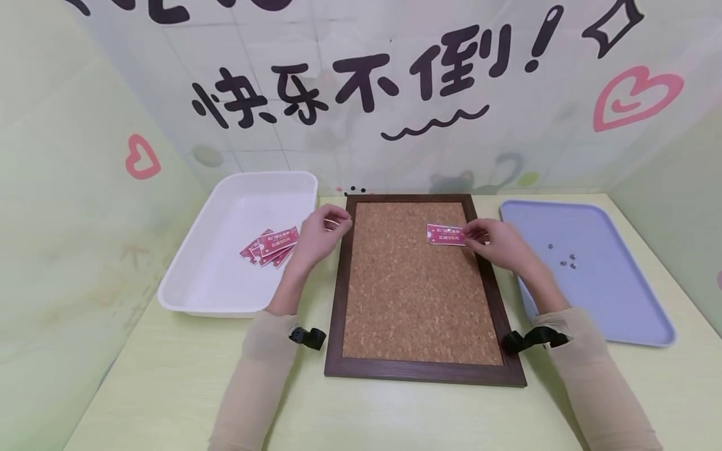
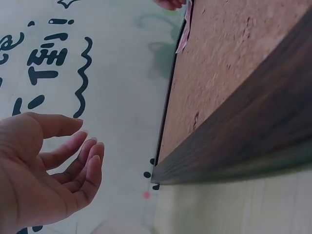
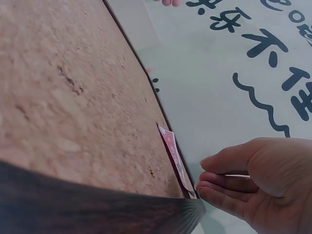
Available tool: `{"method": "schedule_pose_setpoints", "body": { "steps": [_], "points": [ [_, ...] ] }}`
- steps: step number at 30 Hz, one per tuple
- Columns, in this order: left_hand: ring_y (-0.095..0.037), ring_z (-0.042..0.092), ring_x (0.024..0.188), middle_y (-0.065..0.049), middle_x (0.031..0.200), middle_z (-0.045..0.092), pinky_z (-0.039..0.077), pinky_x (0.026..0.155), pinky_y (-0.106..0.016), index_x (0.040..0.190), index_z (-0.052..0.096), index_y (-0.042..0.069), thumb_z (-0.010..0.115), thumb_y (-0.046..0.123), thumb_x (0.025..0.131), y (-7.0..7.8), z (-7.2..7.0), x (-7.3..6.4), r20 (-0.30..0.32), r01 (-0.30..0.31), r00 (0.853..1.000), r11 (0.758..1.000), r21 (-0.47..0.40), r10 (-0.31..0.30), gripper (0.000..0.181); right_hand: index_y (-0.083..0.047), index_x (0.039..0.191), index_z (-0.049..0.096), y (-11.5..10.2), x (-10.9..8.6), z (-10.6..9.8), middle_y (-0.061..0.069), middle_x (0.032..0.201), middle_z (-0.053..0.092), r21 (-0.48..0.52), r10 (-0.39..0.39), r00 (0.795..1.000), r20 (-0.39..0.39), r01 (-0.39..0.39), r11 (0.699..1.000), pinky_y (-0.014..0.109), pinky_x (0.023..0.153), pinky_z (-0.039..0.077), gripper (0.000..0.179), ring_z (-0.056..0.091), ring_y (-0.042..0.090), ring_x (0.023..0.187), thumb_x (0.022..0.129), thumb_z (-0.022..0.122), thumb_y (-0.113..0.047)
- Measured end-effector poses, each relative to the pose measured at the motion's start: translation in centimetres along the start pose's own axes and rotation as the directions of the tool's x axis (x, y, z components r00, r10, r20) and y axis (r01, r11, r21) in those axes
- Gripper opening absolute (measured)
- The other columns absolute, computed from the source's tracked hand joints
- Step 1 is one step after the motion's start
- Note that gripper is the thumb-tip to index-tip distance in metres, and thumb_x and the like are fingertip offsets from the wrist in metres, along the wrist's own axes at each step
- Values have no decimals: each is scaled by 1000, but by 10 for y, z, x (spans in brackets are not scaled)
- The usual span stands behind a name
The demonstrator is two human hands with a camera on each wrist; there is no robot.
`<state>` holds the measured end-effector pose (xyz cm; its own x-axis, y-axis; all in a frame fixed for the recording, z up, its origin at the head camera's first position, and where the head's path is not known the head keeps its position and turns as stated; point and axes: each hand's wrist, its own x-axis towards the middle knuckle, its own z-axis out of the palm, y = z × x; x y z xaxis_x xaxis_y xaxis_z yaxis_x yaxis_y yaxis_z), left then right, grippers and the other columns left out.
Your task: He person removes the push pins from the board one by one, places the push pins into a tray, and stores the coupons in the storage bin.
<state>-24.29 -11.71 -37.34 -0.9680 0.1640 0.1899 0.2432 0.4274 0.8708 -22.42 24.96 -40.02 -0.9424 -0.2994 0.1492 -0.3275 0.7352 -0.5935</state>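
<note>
A pink coupon [image 1: 445,235] with white lettering lies at the upper right of a cork board [image 1: 417,294] in a dark wooden frame. A small bright spot shows near its upper edge. My right hand [image 1: 489,243] is at the coupon's right end, fingers loosely bent; in the right wrist view a slight gap separates the thumb from the fingers [image 3: 222,192]. Whether the fingertips touch the coupon is hard to tell. Over the frame's left edge my left hand [image 1: 323,233] hovers, fingers relaxed and holding nothing. Several similar coupons [image 1: 277,239] lie overlapped in a white tray [image 1: 197,282].
At the right, a lavender tray [image 1: 612,294] holds several small shiny tacks or studs [image 1: 573,257]. The white tray stands left of the board. Behind everything rises a wall [image 1: 361,156] with lettering and hearts. All rests on a pale yellow-green table [image 1: 406,413].
</note>
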Motion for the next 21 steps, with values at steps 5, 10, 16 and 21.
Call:
{"method": "schedule_pose_setpoints", "body": {
  "steps": [5,10,16,21],
  "points": [
    [-29,64,95,-16,104,67,54,83,-36,110,64,-3,65,5,95,2,24,6,117,-11,993,998,55,4,17,13,116,61,1,0,7,26,105,67,-19,56,995,77,-55,998,51,87,53,29,66,38,98,96,66,-6],
    [-27,65,99,-15,107,67,53,87,-35,113,64,-2,64,9,96,6,43,9,222,-6,975,994,107,-18,20,13,118,59,1,1,12,27,109,65,-25,76,993,93,-74,997,53,90,51,30,64,40,101,97,66,-7],
    [-26,64,98,-15,105,66,52,85,-34,113,64,-3,65,8,95,11,63,15,293,-5,955,989,146,-39,21,14,120,57,0,4,14,30,114,63,-30,90,992,90,-87,996,53,92,50,30,62,42,104,96,64,-1],
    [-26,64,98,-17,106,67,53,83,-31,114,65,-5,65,8,97,16,82,21,344,-1,937,987,162,-56,21,16,120,56,-1,13,13,31,113,62,-7,96,992,77,-96,995,53,92,50,31,62,43,105,93,61,3]
  ]
}}
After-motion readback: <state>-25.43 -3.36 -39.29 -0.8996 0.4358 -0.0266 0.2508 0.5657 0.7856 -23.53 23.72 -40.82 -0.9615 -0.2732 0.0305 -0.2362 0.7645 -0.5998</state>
